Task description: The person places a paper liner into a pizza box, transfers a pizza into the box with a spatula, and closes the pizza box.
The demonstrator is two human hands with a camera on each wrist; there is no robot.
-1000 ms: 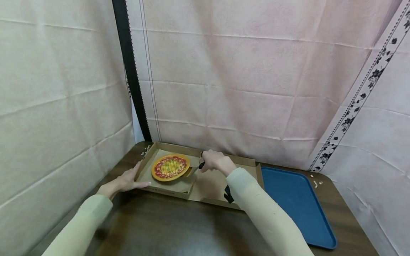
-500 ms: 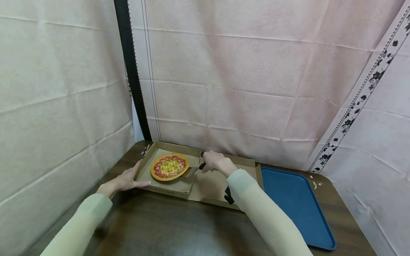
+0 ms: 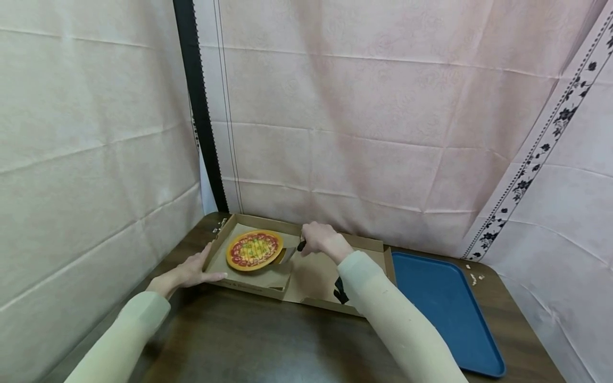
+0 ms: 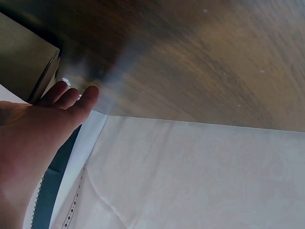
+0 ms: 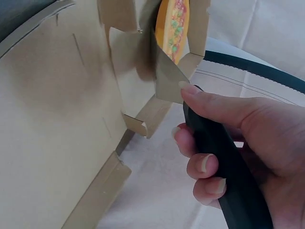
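My right hand (image 3: pixel 323 242) is wrapped around the black handle (image 5: pixel 221 162) of a pizza server, thumb along its top in the right wrist view. The metal blade (image 5: pixel 169 78) points left, its tip hidden at or under the right edge of a round pizza (image 3: pixel 255 250) with red and yellow topping. Beneath the pizza is the lined left half of an unfolded cardboard pizza box (image 3: pixel 249 288). With extended fingers, my left hand (image 3: pixel 189 270) rests against the box's left side, thumb near the front left corner. Those fingertips (image 4: pixel 90 95) lie beside the box wall in the left wrist view.
The box's other half (image 3: pixel 311 282) lies spread to the right. Beyond it a blue tray (image 3: pixel 447 308) sits on the dark wooden table (image 3: pixel 249 340). Cloth curtains (image 3: pixel 359 133) hang close behind and on both sides. Small pale scraps (image 3: pixel 474 279) lie near the table's right edge.
The server's blade tilts slightly and levels back at the pizza's edge. Both hands, the pizza and the box stay nearly where they were.
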